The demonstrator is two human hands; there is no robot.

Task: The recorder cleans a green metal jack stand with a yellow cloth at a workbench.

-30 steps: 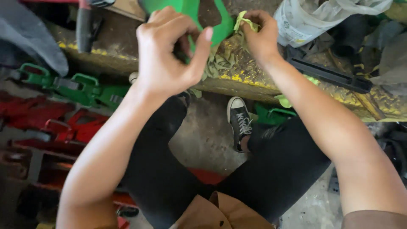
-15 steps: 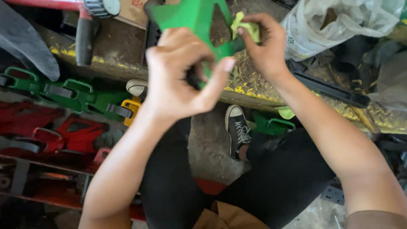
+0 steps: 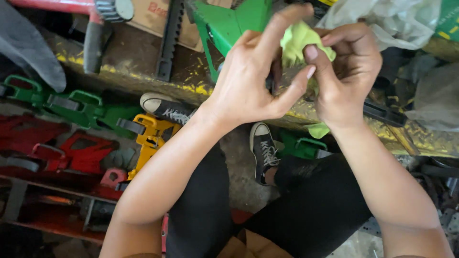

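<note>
Cloth (image 3: 299, 40) sits pinched between left hand (image 3: 253, 81) and right hand (image 3: 346, 71), both grasping it.

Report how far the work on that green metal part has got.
Done: nothing finished is visible. In hand: both hands, left hand and right hand, pinch a yellow-green cloth just in front of the green metal part. Left: the part stays on the bench, untouched.

Paint-flecked table (image 3: 143, 71) carries a black toothed bar (image 3: 168, 40) and a crumpled clear plastic bag (image 3: 392, 19). Below lie green (image 3: 81, 107), yellow (image 3: 150, 136) and red (image 3: 81, 153) metal stands. Two dark sneakers (image 3: 264, 150) rest on the floor.
</note>
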